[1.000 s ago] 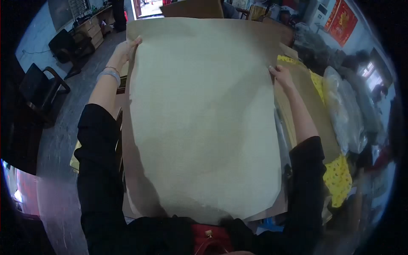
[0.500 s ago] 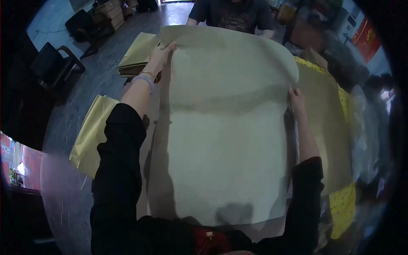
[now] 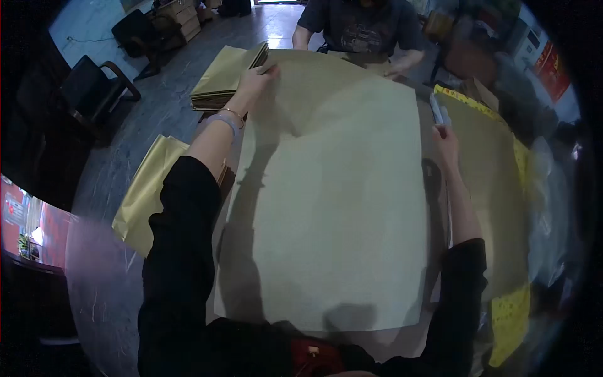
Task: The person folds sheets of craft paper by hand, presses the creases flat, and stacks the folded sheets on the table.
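Observation:
A large beige sheet [image 3: 333, 220] covers the work surface in front of me, its far left part lifted and creased. My left hand [image 3: 259, 78] is closed on the sheet's far left edge. Beyond the sheet's right edge, my right hand [image 3: 445, 143] is closed around a slim, pale, strip-like object [image 3: 440, 112] that points away from me. What exactly this object is cannot be made out. A gap separates the right hand from the beige sheet.
Folded golden-brown paper stacks [image 3: 229, 72] stand at the far left, with another golden-brown bundle [image 3: 147, 188] nearer. Brown sheet material [image 3: 490, 207] with yellow patterned edging [image 3: 510, 320] lies right, beside clear plastic [image 3: 548, 220]. A person [image 3: 358, 31] is opposite; black chairs [image 3: 91, 91] stand left.
The raised far part of the sheet has dropped, and its right edge has left my right hand. That hand now holds the pale object. My left hand keeps its grip.

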